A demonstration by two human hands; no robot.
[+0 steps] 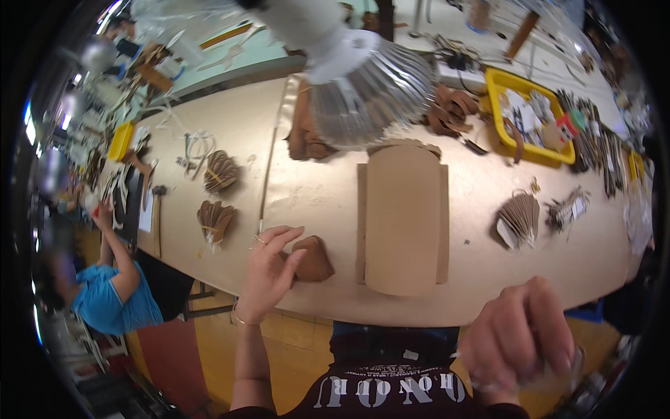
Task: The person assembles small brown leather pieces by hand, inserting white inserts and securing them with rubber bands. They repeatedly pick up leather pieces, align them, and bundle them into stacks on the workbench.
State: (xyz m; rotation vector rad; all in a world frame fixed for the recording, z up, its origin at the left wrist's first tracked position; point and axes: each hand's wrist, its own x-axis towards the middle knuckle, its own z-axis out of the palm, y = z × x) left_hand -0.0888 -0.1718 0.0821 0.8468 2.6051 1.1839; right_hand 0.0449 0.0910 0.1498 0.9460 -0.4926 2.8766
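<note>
Right hand (520, 335) sits closest to the lens, big & blurred, off the near edge of the desk; grip curled shut w/ something small & pale maybe under the fingers, can't tell what. Long desk (321, 192) covered in tan kraft paper carries the rest. Silver ribbed lamp shade (370, 87) hangs over its far side. Landmark: tall tan leather panel w/ rounded top (403, 216), flat at mid-desk. Yellow plastic tray (494, 84) of odds lies beyond-right of the panel; fanned stack of tan leather pieces (520, 218) right of it. Small brown rounded leather piece (313, 258) lies flat just left of the panel. Left hand (269, 269) rests on its left edge, grip loosely open, thumb & fingertips touching, nothing lifted. Looks like the pick-up/positioning stage; next calls for a firm pinch on that thin edge.
</note>
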